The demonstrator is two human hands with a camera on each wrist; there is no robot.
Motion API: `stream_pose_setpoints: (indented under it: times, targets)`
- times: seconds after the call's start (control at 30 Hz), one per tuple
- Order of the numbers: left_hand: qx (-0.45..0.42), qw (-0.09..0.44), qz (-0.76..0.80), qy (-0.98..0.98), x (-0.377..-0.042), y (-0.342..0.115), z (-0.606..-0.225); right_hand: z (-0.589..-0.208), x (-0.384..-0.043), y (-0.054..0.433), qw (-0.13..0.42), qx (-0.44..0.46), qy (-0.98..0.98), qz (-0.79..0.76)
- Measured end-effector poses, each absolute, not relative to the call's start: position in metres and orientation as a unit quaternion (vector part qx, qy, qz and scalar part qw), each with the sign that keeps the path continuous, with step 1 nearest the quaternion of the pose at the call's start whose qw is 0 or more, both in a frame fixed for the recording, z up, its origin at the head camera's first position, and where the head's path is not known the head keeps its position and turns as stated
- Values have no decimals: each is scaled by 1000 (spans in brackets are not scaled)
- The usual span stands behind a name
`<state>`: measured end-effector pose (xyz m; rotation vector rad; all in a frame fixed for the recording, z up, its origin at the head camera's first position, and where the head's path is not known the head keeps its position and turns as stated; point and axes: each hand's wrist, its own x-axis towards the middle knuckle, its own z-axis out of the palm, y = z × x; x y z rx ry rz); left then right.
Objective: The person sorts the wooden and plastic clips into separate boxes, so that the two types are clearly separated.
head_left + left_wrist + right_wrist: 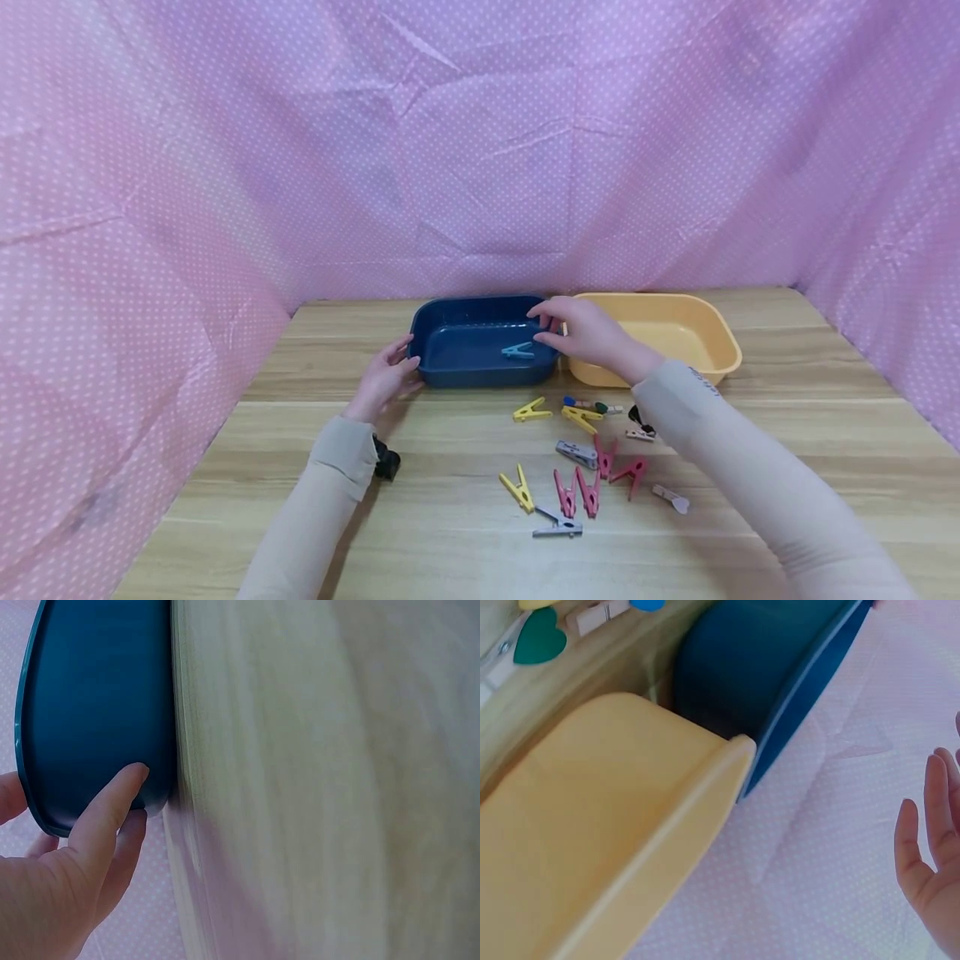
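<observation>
A dark blue plastic basin (480,377) stands at the back of the table, with one light blue clothespin (517,351) lying inside. My left hand (385,382) grips the basin's left end, thumb and fingers spread about its rim and outer wall; the left wrist view shows the fingers (101,825) against that wall. Above the basin's right end, my right hand (581,332) hovers with fingers spread and nothing visible in them. In the right wrist view, the right hand (937,855) appears apart from both basins.
A yellow basin (723,354) stands right beside the blue one. Nearer lie loose clips: yellow clothespins (517,489), red clothespins (633,475), a grey clothespin (558,527), a silver-grey clip (576,453) and small wooden pegs with hearts (671,498). Pink dotted cloth (480,167) hangs behind.
</observation>
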<state>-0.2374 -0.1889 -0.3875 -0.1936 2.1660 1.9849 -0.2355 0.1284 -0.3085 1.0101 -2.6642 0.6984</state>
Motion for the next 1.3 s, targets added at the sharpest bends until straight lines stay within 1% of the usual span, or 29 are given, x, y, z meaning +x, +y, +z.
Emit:
stream_pose_setpoints:
  times: [0.27, 0.63, 1.1, 1.3]
  targets:
    - [-69, 101, 666, 736, -237, -189, -384, -299, -223, 142, 126, 360, -896, 229]
    - [-65, 95, 672, 731, -238, -190, -388, -308, -207, 168, 145, 392, -883, 215]
    - [-75, 97, 671, 732, -237, -189, -386, -318, -176, 192, 121, 384, -895, 192]
    - [-76, 100, 677, 725, -236, -189, -386, -329, -163, 205, 126, 400, -886, 197]
